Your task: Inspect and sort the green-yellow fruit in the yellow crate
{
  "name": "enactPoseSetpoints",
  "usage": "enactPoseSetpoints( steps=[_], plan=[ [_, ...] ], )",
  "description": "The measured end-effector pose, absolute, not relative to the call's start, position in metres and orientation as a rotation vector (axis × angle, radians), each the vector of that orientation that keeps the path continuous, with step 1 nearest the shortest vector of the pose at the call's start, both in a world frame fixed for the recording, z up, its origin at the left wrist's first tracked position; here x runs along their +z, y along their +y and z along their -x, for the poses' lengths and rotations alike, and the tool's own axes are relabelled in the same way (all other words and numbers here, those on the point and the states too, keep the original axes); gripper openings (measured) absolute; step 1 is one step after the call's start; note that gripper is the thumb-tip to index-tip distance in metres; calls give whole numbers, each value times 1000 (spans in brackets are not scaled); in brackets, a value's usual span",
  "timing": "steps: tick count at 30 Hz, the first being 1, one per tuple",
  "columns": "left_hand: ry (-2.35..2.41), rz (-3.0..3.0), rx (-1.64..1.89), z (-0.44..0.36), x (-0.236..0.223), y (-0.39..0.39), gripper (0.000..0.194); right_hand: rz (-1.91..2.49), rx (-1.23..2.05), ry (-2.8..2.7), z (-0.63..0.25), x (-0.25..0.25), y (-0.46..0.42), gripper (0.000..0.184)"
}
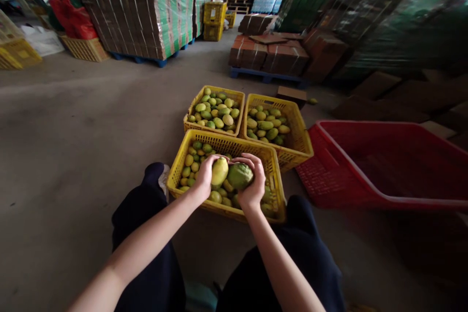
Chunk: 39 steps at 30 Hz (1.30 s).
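Observation:
Over the near yellow crate, my left hand is closed around a yellow lemon. Beside it, my right hand grips a larger green, bumpy citrus fruit. The two fruits are side by side, almost touching, and the fingertips of both hands come close together behind them. Below lie many yellow and green lemons, partly covered by my hands and wrists.
Two more yellow crates of lemons, a left one and a right one, stand just beyond. A large red crate is at the right. Stacked cartons on a blue pallet and wrapped pallet loads rise farther back.

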<state>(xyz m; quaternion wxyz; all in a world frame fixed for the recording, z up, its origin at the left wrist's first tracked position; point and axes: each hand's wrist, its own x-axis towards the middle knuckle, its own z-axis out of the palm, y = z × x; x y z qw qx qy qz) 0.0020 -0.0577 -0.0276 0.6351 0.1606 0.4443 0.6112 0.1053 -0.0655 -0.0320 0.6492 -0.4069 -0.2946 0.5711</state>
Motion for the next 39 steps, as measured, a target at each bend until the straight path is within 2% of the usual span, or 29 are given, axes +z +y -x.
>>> enactPoseSetpoints(
  steps=[3, 5, 13, 20, 31, 39],
  plan=[
    [978, -283, 1360, -2, -24, -58, 16, 856, 1159, -768, -103, -30, -64, 28],
    [953, -208, 1335, -2, -22, -58, 17, 870, 1199, -727, -103, -31, -61, 28],
    [845, 61, 1206, 0, -20, -51, 29, 913, 1703, -406, -113, -35, -40, 17],
    [890, 160, 1177, 3, -9, -51, 34, 1080, 1859, -115, -118, -31, -38, 14],
    [916, 166, 1148, 5, -10, -51, 40, 1196, 1876, -17, -112, -29, -40, 17],
    [881, 116, 1237, 2, -9, -52, 40, 1039, 1736, -229, -112, -34, -43, 20]
  ],
)
